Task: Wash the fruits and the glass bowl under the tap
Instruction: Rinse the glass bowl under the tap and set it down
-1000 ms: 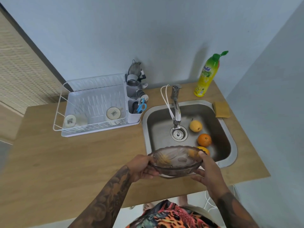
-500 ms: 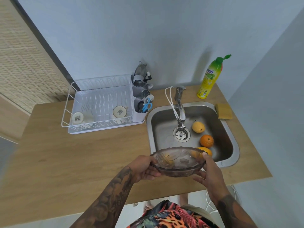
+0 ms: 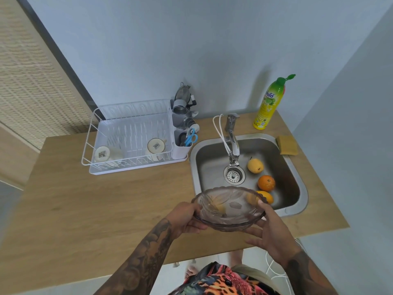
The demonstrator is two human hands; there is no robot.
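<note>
A tinted glass bowl (image 3: 228, 207) with a scalloped rim is held level above the near edge of the steel sink (image 3: 302, 192). My left hand (image 3: 185, 218) grips its left rim and my right hand (image 3: 268, 228) grips its right rim, fingers under it. Inside the sink lie a yellow pear (image 3: 255, 165), an orange (image 3: 266, 183) and a second orange fruit (image 3: 265, 196) partly behind the bowl. The chrome tap (image 3: 233, 143) stands over the drain (image 3: 234, 175); no water is seen running.
A white dish rack (image 3: 131, 137) with two cups and a utensil holder sits left of the sink on the wooden counter (image 3: 106, 199). A yellow dish-soap bottle (image 3: 270, 103) and a sponge (image 3: 287, 144) are behind and right of the sink.
The bowl stays in both hands over the sink's near edge. The view has shifted a little, so the whole scene sits slightly further right.
</note>
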